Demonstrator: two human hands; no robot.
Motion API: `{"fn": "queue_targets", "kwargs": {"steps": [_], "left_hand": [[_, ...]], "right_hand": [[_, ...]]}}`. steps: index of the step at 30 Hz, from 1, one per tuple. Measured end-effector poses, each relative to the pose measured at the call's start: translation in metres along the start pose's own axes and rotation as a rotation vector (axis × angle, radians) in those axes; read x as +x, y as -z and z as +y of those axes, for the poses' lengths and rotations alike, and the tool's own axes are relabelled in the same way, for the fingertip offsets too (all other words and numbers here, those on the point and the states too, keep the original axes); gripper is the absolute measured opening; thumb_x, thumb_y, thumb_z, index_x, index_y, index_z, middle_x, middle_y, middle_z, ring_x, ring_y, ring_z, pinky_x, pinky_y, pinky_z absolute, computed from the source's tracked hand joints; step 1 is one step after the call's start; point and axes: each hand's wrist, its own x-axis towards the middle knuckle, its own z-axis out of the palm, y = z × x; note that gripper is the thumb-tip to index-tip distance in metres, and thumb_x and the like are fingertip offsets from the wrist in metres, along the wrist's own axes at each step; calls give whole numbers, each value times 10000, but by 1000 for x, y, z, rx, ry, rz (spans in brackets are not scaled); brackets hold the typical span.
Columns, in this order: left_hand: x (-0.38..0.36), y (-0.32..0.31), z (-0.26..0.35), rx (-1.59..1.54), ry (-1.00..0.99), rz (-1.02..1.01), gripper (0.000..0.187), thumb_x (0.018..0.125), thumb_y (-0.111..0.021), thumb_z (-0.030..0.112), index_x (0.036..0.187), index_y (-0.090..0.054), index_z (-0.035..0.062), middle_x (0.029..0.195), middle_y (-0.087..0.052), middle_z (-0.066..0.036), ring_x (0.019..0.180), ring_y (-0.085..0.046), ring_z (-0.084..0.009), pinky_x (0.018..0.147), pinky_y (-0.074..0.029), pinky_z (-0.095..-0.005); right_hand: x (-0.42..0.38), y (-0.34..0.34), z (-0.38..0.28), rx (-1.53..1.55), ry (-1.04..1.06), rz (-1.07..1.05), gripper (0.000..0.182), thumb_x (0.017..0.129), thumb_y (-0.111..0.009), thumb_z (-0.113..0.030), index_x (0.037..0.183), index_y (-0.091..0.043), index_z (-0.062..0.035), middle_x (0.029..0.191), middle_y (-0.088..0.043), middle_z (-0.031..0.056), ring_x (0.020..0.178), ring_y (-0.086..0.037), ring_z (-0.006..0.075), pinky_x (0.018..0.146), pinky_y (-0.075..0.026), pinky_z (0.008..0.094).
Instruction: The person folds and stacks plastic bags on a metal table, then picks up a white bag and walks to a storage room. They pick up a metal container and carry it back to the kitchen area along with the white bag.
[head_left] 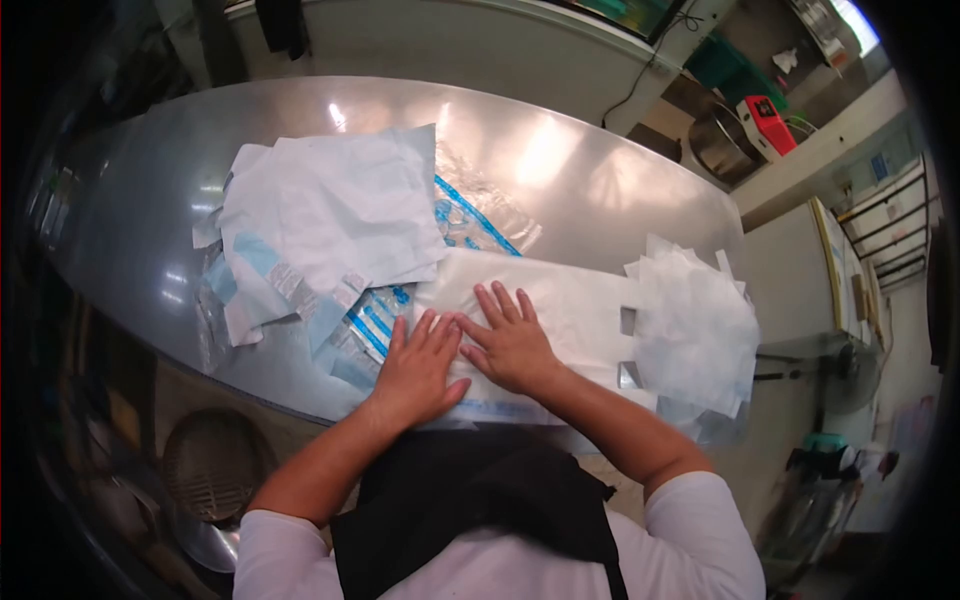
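A stack of white plastic carrier bags point(575, 300) lies flat in front of me, its handle cut-outs toward the right. Both palms rest on its left part. My left hand point(422, 368) lies near the stack's left edge with fingers stretched out. Close beside it, fingertips nearly touching, my right hand point(508, 338) is spread flat on the plastic. Left of the hands sits a pile of white and pale blue bags or sheets point(335, 205). Clear plastic wrapping with blue print point(465, 220) shows between that pile and the stack, partly covered by both.
Thin white plastic pieces point(695, 325) are heaped at the right end of the shiny metal table point(540, 130). A round woven basket point(215, 465) stands below the near left edge. Beyond the far right are a metal pot point(725, 145) and a red device point(767, 125). Another person point(865, 462) is at far right.
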Motion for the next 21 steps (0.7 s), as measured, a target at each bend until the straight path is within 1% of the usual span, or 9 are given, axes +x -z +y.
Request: {"fn": "queue_targets", "kwargs": {"steps": [4, 7, 11, 14, 15, 17, 18, 20, 21], "left_hand": [[-6, 6, -2, 17, -6, -14, 719, 836, -610, 463, 1375, -446, 16, 1476, -375, -188, 1406, -275, -368, 1123, -162, -590], [-19, 15, 0, -69, 54, 70, 707, 837, -627, 457, 1369, -456, 24, 1466, -376, -213, 1398, -270, -403, 1120, -157, -594], [-43, 22, 14, -108, 118, 79, 681, 831, -660, 423, 1359, -471, 36, 1451, -383, -229, 1381, -284, -431, 1118, -153, -596], [-51, 17, 32, -147, 141, 66, 693, 834, -657, 418, 1374, -451, 34, 1457, -370, -233, 1380, -291, -424, 1117, -154, -597], [-51, 13, 36, -136, 145, 62, 693, 834, -657, 418, 1374, -451, 34, 1457, -370, -233, 1380, -291, -424, 1117, -154, -597], [-49, 7, 43, -114, 224, 101, 701, 847, -642, 421, 1389, -426, 32, 1455, -374, -236, 1382, -291, -420, 1122, -158, -586], [-47, 7, 45, -105, 228, 102, 701, 847, -642, 421, 1389, -426, 32, 1455, -374, -236, 1382, -291, -420, 1122, -158, -586], [-42, 7, 47, -93, 289, 98, 696, 864, -624, 415, 1396, -407, 23, 1441, -399, -229, 1377, -309, -409, 1119, -187, -564], [-40, 5, 46, -87, 285, 98, 696, 864, -624, 415, 1396, -407, 23, 1441, -399, -229, 1377, -309, -409, 1119, -187, -564]], "right_hand": [[-9, 10, 24, -122, -255, 90, 482, 927, -508, -421, 1311, -564, -135, 1493, -343, 199, 1412, -254, 361, 1135, -153, 553], [-37, 23, 35, -135, -330, 175, 461, 894, -580, -385, 1257, -593, -102, 1463, -389, 186, 1393, -289, 363, 1118, -195, 552], [-56, 9, 34, -109, -226, 149, 381, 863, -637, -332, 1173, -641, -110, 1403, -474, 146, 1348, -373, 345, 1103, -237, 545], [-55, 6, 27, -26, -102, 253, 182, 830, -681, -217, 991, -703, -135, 1275, -591, 75, 1261, -487, 275, 1075, -276, 539], [-56, 10, 24, -17, -100, 259, 182, 830, -681, -217, 991, -703, -135, 1275, -591, 75, 1261, -487, 275, 1075, -276, 539], [-59, 22, 21, 43, -56, 352, 155, 845, -668, -203, 972, -706, -123, 1137, -662, 80, 1107, -598, 257, 967, -418, 474], [-61, 30, 20, 49, -51, 357, 155, 845, -668, -203, 972, -706, -123, 1137, -662, 80, 1107, -598, 257, 967, -418, 474], [-68, 51, 19, 500, -199, 346, 128, 856, -663, -185, 951, -708, -112, 935, -698, 84, 861, -663, 263, 760, -516, 388], [-73, 61, 20, 502, -200, 353, 128, 856, -663, -185, 951, -708, -112, 935, -698, 84, 861, -663, 263, 760, -516, 388]]}}
